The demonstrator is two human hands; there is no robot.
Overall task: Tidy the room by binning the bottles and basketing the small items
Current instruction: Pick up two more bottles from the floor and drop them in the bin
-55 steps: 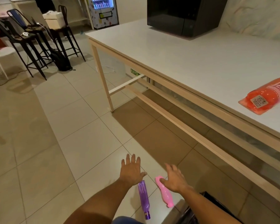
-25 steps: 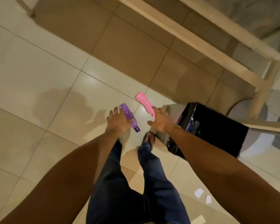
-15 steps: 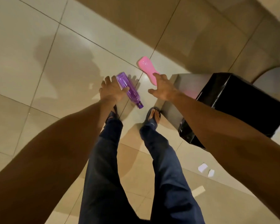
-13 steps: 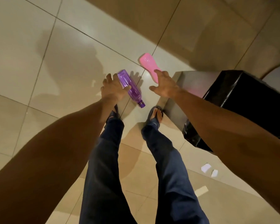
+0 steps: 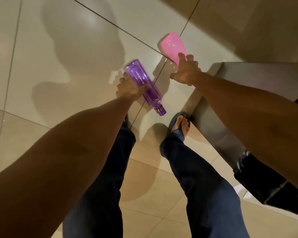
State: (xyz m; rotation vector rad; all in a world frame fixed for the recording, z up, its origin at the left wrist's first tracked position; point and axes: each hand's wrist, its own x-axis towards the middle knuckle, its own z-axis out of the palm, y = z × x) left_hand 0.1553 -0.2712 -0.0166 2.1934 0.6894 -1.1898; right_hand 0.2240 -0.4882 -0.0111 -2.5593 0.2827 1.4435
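A purple bottle [image 5: 144, 83] is in my left hand [image 5: 130, 87], gripped around its middle, with its cap pointing down toward my feet. A pink bottle [image 5: 173, 46] is in my right hand [image 5: 185, 71], whose fingers wrap its lower part and hide the neck. Both bottles are low over the tiled floor; whether they touch it I cannot tell. A steel bin with a black liner [image 5: 225, 117] stands just right of my right arm.
My two legs in dark trousers and sandals [image 5: 179, 122] stand right below the bottles. Small white paper scraps [image 5: 239, 189] lie on the floor by the bin's near corner. Beige floor tiles [image 5: 58, 57] stretch to the left.
Both hands have closed around the bottles, left on the purple one, right on the pink one. My head has tilted down and come closer to the floor.
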